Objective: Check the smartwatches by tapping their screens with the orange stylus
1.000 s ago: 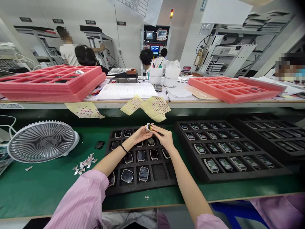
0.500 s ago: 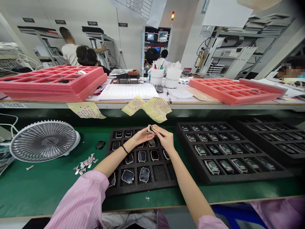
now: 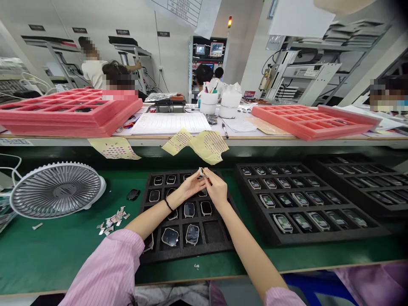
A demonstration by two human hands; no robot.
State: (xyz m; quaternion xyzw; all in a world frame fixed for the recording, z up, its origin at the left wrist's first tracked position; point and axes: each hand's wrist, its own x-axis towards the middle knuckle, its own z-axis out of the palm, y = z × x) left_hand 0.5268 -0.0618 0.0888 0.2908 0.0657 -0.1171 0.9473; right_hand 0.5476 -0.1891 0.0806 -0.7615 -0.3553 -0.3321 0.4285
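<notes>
Above the far part of a black foam tray (image 3: pixel 214 231), my two hands meet around a small silvery watch case (image 3: pixel 202 171) with a bit of yellow showing. My left hand (image 3: pixel 191 186) holds it from the left, fingers curled under it. The fingers of my right hand (image 3: pixel 217 187) pinch it from the right. Most of the case is hidden by the fingers. Below, smartwatches such as this dark-screened one (image 3: pixel 192 234) lie in the tray's compartments; one near the front right has no watch in it.
To the right, another black foam tray (image 3: pixel 259 221) holds rows of smartwatches. A round fan (image 3: pixel 60 191), a dark watch piece (image 3: pixel 133 194) and scattered small strips (image 3: pixel 113 221) lie left. Pink foam trays (image 3: pixel 105 123) and papers (image 3: pixel 172 123) occupy the raised shelf; yellow sheets (image 3: pixel 208 146) hang from its edge.
My right hand has shifted slightly left and its fingers are bent more over the watch case. The case has turned a little; both hands stay on it.
</notes>
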